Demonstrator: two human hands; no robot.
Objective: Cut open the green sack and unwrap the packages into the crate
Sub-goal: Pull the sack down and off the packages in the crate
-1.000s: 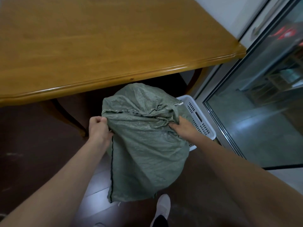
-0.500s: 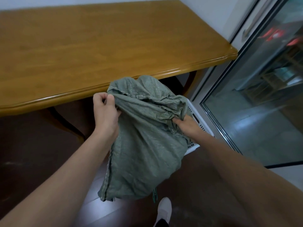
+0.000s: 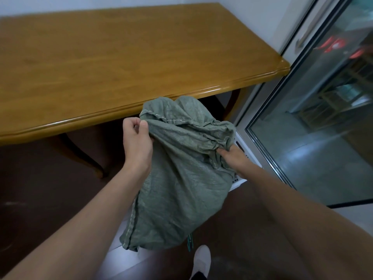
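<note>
green sack (image 3: 181, 178) lifted higher since a second ago, centre frame, near table (image 3: 121, 63) edge | left hand (image 3: 137, 142), right hand (image 3: 234, 156) both clenched on its top | crate (image 3: 240, 181) nearly hidden behind | uncut, likely heading to table

Bare forearms (image 3: 96, 215), no sleeves; one white shoe (image 3: 200, 259).

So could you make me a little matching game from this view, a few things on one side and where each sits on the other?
Things:
1. green sack
2. white crate
3. wooden table
4. white shoe

Places:
A. bottom edge, on the dark floor
B. held up between both hands
C. mostly hidden behind the sack, by the glass door
D. fills the top of the view

Pairs: 1-B, 2-C, 3-D, 4-A
</note>
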